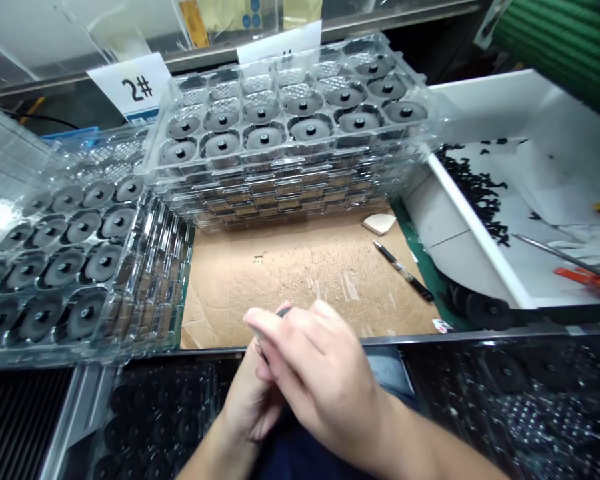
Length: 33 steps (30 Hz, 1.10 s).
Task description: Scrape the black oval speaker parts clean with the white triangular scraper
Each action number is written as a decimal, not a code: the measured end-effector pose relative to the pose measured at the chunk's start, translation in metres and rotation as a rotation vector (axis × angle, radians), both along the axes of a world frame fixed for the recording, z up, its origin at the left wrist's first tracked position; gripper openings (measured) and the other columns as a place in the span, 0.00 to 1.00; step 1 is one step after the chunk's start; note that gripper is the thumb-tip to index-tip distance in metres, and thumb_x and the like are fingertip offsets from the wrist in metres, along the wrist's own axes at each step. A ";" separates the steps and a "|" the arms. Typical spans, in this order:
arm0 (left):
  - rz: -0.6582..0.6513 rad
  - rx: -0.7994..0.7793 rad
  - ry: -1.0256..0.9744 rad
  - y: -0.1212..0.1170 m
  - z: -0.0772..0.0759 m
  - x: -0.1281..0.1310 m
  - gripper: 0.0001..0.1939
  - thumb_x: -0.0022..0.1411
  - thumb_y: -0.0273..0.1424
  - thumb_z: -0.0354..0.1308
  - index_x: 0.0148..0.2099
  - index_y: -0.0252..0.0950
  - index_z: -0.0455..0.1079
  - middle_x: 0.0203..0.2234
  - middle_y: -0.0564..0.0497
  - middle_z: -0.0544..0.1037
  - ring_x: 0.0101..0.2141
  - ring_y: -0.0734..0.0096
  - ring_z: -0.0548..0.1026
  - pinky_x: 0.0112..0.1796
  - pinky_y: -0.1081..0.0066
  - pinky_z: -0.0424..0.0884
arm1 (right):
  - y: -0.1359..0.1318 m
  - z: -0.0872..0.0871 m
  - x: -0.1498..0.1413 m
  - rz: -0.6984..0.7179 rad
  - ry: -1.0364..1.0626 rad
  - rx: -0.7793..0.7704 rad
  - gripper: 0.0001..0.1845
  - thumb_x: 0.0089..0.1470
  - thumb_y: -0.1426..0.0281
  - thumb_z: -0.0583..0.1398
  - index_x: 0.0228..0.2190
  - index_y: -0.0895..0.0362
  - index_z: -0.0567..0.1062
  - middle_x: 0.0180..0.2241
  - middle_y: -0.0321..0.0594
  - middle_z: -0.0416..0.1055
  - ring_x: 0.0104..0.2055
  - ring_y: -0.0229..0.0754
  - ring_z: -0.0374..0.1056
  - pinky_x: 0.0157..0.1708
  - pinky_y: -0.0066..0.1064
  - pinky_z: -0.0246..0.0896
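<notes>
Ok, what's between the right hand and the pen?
In the head view, only a stretch of cardboard lies between the right hand and the pen.

The only clear marking is a bold black "2#" printed on a white card (pixel 130 87) standing behind the stacked clear plastic trays (pixel 300 167), while a second white card (pixel 279 47) further right shows just a sliver of dark characters above the trays, too hidden to read.
</notes>
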<state>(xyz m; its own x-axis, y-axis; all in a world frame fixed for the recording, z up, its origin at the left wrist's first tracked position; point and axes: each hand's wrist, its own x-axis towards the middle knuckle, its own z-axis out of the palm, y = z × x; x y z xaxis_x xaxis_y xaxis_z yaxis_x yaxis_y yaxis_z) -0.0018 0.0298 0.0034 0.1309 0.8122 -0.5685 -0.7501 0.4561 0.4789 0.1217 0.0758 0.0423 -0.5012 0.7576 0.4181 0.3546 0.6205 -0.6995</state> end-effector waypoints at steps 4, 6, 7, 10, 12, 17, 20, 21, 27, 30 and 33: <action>-0.009 0.028 -0.059 -0.001 -0.001 -0.008 0.27 0.36 0.34 0.72 0.43 0.43 0.75 0.40 0.53 0.80 0.41 0.70 0.77 0.43 0.76 0.70 | -0.003 0.003 0.020 0.188 -0.031 -0.149 0.12 0.59 0.77 0.51 0.41 0.59 0.72 0.31 0.36 0.73 0.30 0.35 0.65 0.32 0.29 0.55; -0.031 0.033 -0.083 -0.001 -0.003 -0.012 0.27 0.35 0.34 0.72 0.42 0.41 0.75 0.40 0.52 0.81 0.40 0.71 0.77 0.42 0.77 0.71 | -0.001 0.003 0.033 0.160 -0.109 -0.198 0.12 0.58 0.78 0.52 0.40 0.57 0.72 0.28 0.34 0.72 0.26 0.34 0.62 0.29 0.29 0.54; -0.033 0.041 -0.100 -0.001 -0.004 -0.013 0.27 0.35 0.35 0.71 0.43 0.41 0.75 0.40 0.51 0.80 0.40 0.70 0.77 0.42 0.77 0.71 | 0.000 0.003 0.038 0.126 -0.136 -0.194 0.12 0.58 0.78 0.52 0.40 0.57 0.72 0.27 0.34 0.71 0.25 0.34 0.62 0.28 0.29 0.53; -0.025 0.102 -0.124 0.000 -0.001 -0.014 0.28 0.38 0.37 0.70 0.46 0.43 0.73 0.41 0.51 0.80 0.40 0.68 0.77 0.42 0.73 0.72 | 0.003 -0.003 0.042 0.020 -0.094 -0.132 0.14 0.58 0.78 0.53 0.44 0.57 0.71 0.30 0.36 0.73 0.28 0.35 0.64 0.31 0.30 0.55; -0.009 0.137 -0.104 0.001 0.005 -0.015 0.28 0.38 0.36 0.70 0.46 0.44 0.73 0.41 0.52 0.80 0.40 0.66 0.77 0.42 0.72 0.73 | 0.001 -0.013 0.040 -0.068 0.001 -0.168 0.14 0.58 0.76 0.53 0.45 0.54 0.70 0.34 0.36 0.74 0.32 0.36 0.67 0.33 0.29 0.58; 0.048 0.090 -0.075 0.003 0.012 -0.018 0.26 0.38 0.34 0.71 0.44 0.45 0.74 0.41 0.55 0.79 0.42 0.62 0.77 0.44 0.72 0.72 | -0.015 -0.045 0.042 -0.290 0.131 -0.450 0.09 0.59 0.69 0.55 0.41 0.49 0.72 0.41 0.34 0.74 0.40 0.38 0.71 0.35 0.25 0.65; 0.082 0.127 -0.038 0.003 0.007 -0.013 0.27 0.38 0.32 0.71 0.45 0.44 0.73 0.42 0.53 0.79 0.43 0.62 0.77 0.45 0.72 0.71 | -0.024 -0.039 0.044 -0.323 0.106 -0.447 0.10 0.58 0.69 0.55 0.42 0.50 0.72 0.40 0.34 0.74 0.39 0.38 0.71 0.36 0.26 0.65; 0.098 0.147 -0.020 0.004 0.005 -0.010 0.28 0.37 0.32 0.72 0.45 0.44 0.73 0.42 0.53 0.79 0.42 0.63 0.77 0.44 0.73 0.71 | -0.025 -0.032 0.044 -0.311 0.095 -0.400 0.11 0.58 0.71 0.55 0.43 0.50 0.71 0.40 0.34 0.74 0.39 0.38 0.70 0.36 0.26 0.64; 0.200 0.121 0.101 0.006 -0.001 -0.006 0.30 0.33 0.31 0.73 0.44 0.44 0.74 0.40 0.52 0.80 0.40 0.62 0.77 0.40 0.72 0.73 | -0.012 -0.006 0.031 0.094 0.036 -0.082 0.17 0.58 0.79 0.52 0.47 0.56 0.71 0.31 0.37 0.74 0.31 0.37 0.67 0.30 0.29 0.60; 0.255 0.048 0.175 0.005 -0.003 -0.010 0.33 0.30 0.32 0.74 0.45 0.44 0.74 0.41 0.51 0.79 0.41 0.62 0.77 0.35 0.78 0.74 | -0.008 -0.014 0.035 -0.019 -0.057 -0.205 0.14 0.58 0.78 0.52 0.41 0.55 0.74 0.29 0.36 0.73 0.30 0.37 0.66 0.30 0.29 0.59; 0.261 0.038 0.180 0.004 -0.005 -0.009 0.33 0.32 0.33 0.73 0.46 0.44 0.73 0.40 0.51 0.79 0.40 0.66 0.78 0.34 0.81 0.73 | -0.009 -0.016 0.035 -0.083 0.012 -0.191 0.15 0.58 0.77 0.54 0.45 0.54 0.71 0.32 0.36 0.74 0.32 0.36 0.67 0.32 0.29 0.60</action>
<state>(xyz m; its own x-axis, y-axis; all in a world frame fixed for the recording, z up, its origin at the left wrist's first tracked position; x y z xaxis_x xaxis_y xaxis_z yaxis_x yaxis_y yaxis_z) -0.0103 0.0337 -0.0020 -0.1845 0.8265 -0.5318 -0.7407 0.2387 0.6280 0.1564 0.0671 0.0259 -0.4298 0.8620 0.2687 0.3895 0.4455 -0.8061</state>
